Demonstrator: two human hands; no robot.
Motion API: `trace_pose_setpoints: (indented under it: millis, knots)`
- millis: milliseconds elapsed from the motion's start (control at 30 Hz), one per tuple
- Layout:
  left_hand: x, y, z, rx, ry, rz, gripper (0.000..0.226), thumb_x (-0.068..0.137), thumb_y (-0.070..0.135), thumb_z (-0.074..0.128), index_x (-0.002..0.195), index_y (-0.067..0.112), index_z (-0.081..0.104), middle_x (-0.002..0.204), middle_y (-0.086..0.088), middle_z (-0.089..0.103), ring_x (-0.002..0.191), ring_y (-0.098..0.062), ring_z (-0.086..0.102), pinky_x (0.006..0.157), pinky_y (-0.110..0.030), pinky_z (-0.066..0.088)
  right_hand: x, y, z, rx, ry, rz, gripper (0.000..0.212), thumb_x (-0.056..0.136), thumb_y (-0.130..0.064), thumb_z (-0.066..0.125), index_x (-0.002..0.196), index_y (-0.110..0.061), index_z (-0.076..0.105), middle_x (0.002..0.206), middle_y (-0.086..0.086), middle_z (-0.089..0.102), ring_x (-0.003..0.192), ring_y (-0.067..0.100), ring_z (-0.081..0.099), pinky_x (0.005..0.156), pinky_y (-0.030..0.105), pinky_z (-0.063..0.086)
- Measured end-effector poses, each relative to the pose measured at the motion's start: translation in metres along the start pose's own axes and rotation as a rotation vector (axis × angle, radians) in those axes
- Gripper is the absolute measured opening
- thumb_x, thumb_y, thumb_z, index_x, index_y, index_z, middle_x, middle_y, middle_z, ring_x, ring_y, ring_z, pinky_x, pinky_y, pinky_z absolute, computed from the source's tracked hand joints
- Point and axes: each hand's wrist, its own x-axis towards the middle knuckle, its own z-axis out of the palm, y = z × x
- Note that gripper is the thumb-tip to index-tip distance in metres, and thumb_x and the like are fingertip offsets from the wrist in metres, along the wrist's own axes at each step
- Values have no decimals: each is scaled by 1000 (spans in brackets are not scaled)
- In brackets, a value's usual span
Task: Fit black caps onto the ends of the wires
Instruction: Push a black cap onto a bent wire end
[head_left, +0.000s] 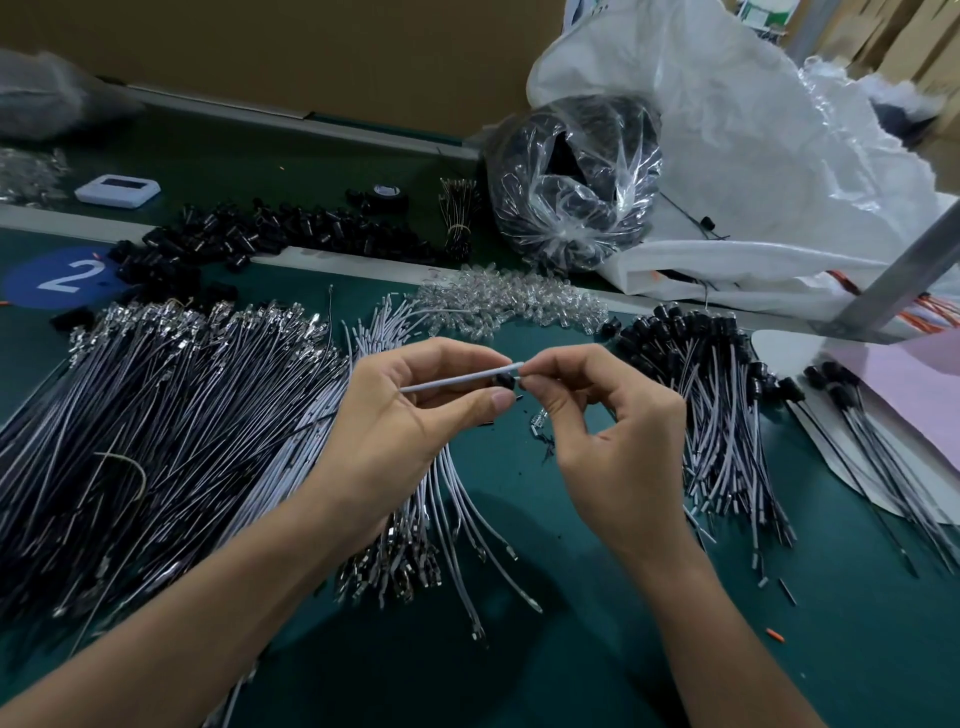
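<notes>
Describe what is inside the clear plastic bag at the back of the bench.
The clear bag is packed with small black parts, seen through the film. Creases and glare hide their shapes, so whether they are caps cannot be told.

A factory assembly bench: heaps of wires (171, 415) on a green numbered mat (597, 597), bagged parts (571, 182).

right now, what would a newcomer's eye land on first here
Dead centre, the left hand pinches a black cap on a white wire whose tip the right hand pinches. A broad fan of loose wires covers the green table at left, and a bundle of capped wires lies at right.
</notes>
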Motion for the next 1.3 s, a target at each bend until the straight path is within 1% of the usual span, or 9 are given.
trace_pose_setpoints:
  millis: [333,600,733,833,900,1000,1100,1200,1300]
  knots:
    - [-1,1,0,-13,24,-11,23,62,14,78,82,23,80,83,1,77,78,-6,72,69,-12,52,-1,-1,0,-32,53,-70,6,86,-6,68,87,-11,72,82,-10,68,73,7,63,65,22,49]
    - [0,2,-1,22,16,-14,25,63,14,78,86,20,79,85,-2,77,80,-9,72,70,-14,53,0,-1,0,-45,26,-49,7,86,-7,68,87,-13,71,80,-14,65,71,3,60,65,15,46]
    - [0,1,-1,35,26,-5,24,63,15,79,86,21,80,86,-2,78,82,-11,73,71,-14,53,-1,-2,0,-26,12,-34,8,87,-8,68,88,-15,71,79,-19,63,69,3,59,62,19,47]
    - [0,1,0,45,22,2,26,63,17,79,88,23,79,85,0,78,81,-9,73,70,-13,52,-1,-3,1,3,24,-1,5,87,-10,68,87,-15,70,76,-16,64,66,8,61,60,24,47]
    - [0,1,0,40,25,-4,26,62,16,79,87,21,80,85,-1,78,80,-9,73,71,-13,52,-1,-4,3,9,32,20,6,86,-10,68,86,-15,70,73,-16,63,63,9,60,57,20,46]
    - [-1,0,-1,36,29,-15,24,62,15,79,86,19,80,86,-3,78,81,-10,73,71,-14,53,-2,-4,4,8,22,41,5,86,-10,67,85,-14,70,71,-17,62,63,7,60,58,8,40]
    - [-2,0,-1,48,45,-14,29,63,14,79,91,18,78,87,-2,78,82,-12,74,71,-13,53,-2,-3,4,1,-20,55,3,84,-6,71,85,-9,71,70,-12,64,65,6,61,61,6,40]
    - [-1,-1,-1,49,86,-17,29,59,13,81,88,13,76,81,-3,77,75,-11,72,68,-13,53,0,-3,1,113,-77,177,14,83,-3,74,81,-16,71,65,-12,67,60,3,62,57,12,44]
    - [0,-1,-3,12,95,-38,29,50,16,84,79,13,78,75,-6,75,70,-10,70,67,-15,54,6,-3,-5,454,-206,452,14,80,-2,74,78,-16,73,68,-2,72,61,6,66,55,17,49]
